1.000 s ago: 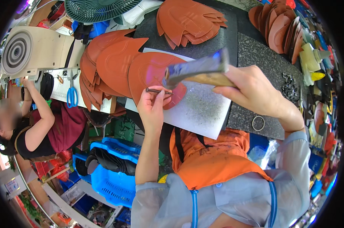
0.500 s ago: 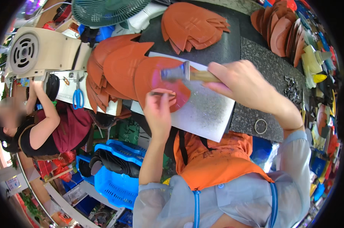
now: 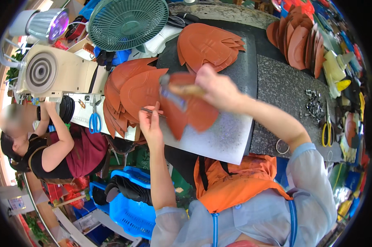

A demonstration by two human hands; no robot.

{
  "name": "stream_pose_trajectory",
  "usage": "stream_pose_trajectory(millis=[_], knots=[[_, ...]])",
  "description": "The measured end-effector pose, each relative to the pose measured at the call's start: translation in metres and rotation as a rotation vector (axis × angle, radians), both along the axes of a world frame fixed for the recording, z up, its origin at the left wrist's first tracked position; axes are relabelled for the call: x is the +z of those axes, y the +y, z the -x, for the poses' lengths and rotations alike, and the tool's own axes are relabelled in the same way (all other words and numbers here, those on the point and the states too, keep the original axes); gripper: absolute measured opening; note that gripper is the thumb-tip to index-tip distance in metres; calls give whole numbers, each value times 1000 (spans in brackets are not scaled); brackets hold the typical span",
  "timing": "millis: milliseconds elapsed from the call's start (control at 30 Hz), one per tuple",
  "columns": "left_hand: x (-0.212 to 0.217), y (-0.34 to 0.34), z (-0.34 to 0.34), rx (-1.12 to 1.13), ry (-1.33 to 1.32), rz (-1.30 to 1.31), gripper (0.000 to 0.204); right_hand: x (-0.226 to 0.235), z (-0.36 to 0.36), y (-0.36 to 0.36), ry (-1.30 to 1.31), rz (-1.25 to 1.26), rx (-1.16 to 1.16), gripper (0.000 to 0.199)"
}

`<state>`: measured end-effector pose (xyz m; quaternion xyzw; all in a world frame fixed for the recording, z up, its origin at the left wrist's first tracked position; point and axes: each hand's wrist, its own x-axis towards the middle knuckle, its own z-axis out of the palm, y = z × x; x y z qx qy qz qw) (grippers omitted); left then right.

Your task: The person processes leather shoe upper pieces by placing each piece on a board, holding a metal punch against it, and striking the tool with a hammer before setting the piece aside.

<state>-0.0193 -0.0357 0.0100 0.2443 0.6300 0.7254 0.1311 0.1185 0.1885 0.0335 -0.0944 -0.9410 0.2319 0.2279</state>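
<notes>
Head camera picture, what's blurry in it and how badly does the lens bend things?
In the head view, the right hand and its hammer are smeared by motion; the left hand, the reddish-brown leather piece and the green fan are sharper. Fisheye curvature bends the dark bench edge toward the black rim, and a co-worker's face at left is blurred out.

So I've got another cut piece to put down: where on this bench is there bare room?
Two free patches: the speckled stone slab between the brown piece under the hammer and the metal bits, and the white board's near corner. Crowded: brown stacks left, more at the back, tools right.
</notes>
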Motion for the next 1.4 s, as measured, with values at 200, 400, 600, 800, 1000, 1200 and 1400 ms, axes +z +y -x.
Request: stream_pose_trajectory(millis=[200, 400, 600, 800, 1000, 1200, 1400], knots=[[-4, 5, -36, -218, 47, 193, 6, 40, 17, 116, 309, -693, -209, 23], [9, -11, -35, -188, 68, 141, 8, 63, -29, 37, -340, 587, -86, 29], [24, -5, 37, 196, -96, -3, 8, 29, -27, 11, -231, 490, 26, 29], [11, -26, 34, 76, -245, 12, 13, 42, -53, -2, -230, 870, 6, 25], [55, -21, -9, -87, -265, -113, 18, 70, -95, -5, -194, 874, -91, 21], [29, -33, -35, -284, -119, 428, 14, 85, -135, -16, -417, 519, -56, 26], [36, -15, -87, -3, 113, 272, 8, 63, -161, -31, -455, 247, 88, 25]])
